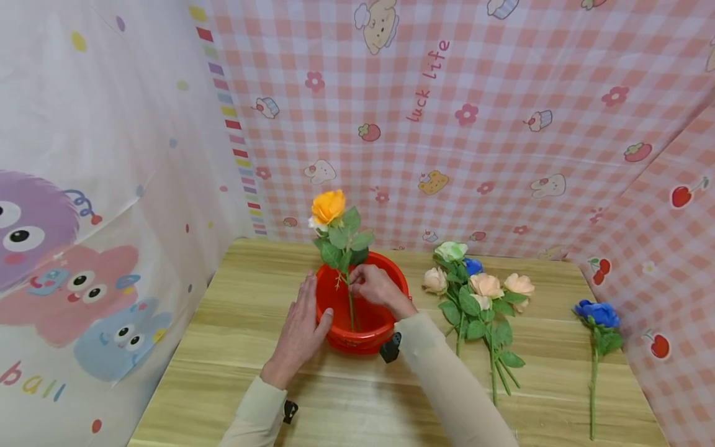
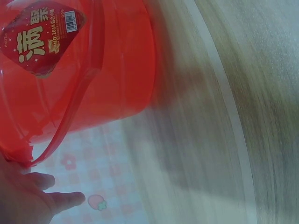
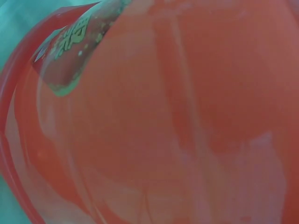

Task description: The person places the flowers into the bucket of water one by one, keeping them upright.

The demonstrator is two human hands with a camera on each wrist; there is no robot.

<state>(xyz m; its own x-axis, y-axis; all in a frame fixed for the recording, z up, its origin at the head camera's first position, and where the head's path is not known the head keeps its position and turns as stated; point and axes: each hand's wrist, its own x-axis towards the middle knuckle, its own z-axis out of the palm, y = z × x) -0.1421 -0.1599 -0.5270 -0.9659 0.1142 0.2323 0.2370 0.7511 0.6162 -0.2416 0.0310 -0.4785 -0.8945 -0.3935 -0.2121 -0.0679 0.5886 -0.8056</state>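
A red plastic bucket [image 1: 395,273] stands on the wooden table. My right hand [image 1: 375,285] reaches over its rim and pinches the green stem of an orange-yellow artificial rose [image 1: 328,207], whose lower stem is inside the bucket. Part of a white flower [image 1: 314,225] shows behind that bloom. Against the bucket's left side rests my left hand [image 1: 301,323], fingers extended. The left wrist view has this hand [image 2: 28,196] low by the bucket handle [image 2: 77,100]. In the right wrist view the bucket wall [image 3: 135,121] fills the picture and hides the right hand.
Right of the bucket lies a bunch of artificial roses: peach [image 1: 486,285], pale green [image 1: 451,251] and blue [image 1: 473,266]. A separate blue rose [image 1: 598,313] lies near the table's right edge. A pink checked cloth [image 1: 475,143] hangs behind the table [image 1: 223,347].
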